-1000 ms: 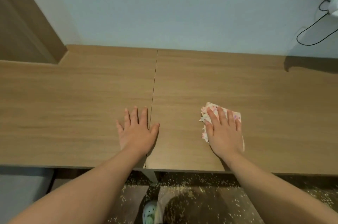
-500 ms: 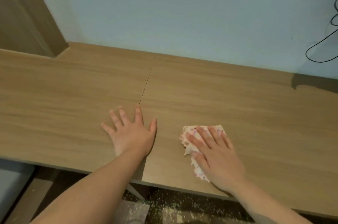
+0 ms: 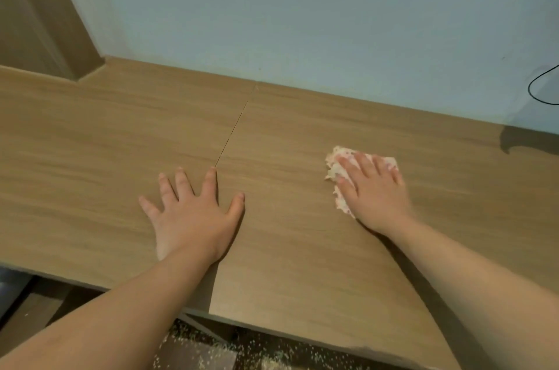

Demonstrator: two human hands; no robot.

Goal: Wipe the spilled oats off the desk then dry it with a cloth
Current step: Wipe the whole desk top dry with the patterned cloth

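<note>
The right grip (image 3: 373,188), a bare hand, lies flat with its fingers straight and slightly spread on a crumpled cloth (image 3: 334,162). It presses the cloth, which is white with pink-red specks, onto the counter (image 3: 90,142). No finger curls round the cloth; it is only pinned under palm and fingers. It shows beyond the fingertips and along the thumb side, the side nearer the seam (image 3: 233,130) that divides the wooden counter top into two boards. Hand and cloth sit well to the right of that seam, on the right board.

The left grip (image 3: 193,218), also a bare hand, is spread wide, palm down on the wood, and holds nothing. Its index finger lies at the seam, its thumb reaches just right of it, and the other fingers fan out to the left. Both forearms come in over the front edge of the counter.

Below that edge, near the seam's near end, pale oats (image 3: 272,360) lie scattered over the dark floor (image 3: 230,339). Beyond the seam's far end rises a pale blue wall (image 3: 302,21). Far right of the seam a black cable (image 3: 537,94) loops against the wall. Far left of it stands a brown wooden panel (image 3: 36,6).
</note>
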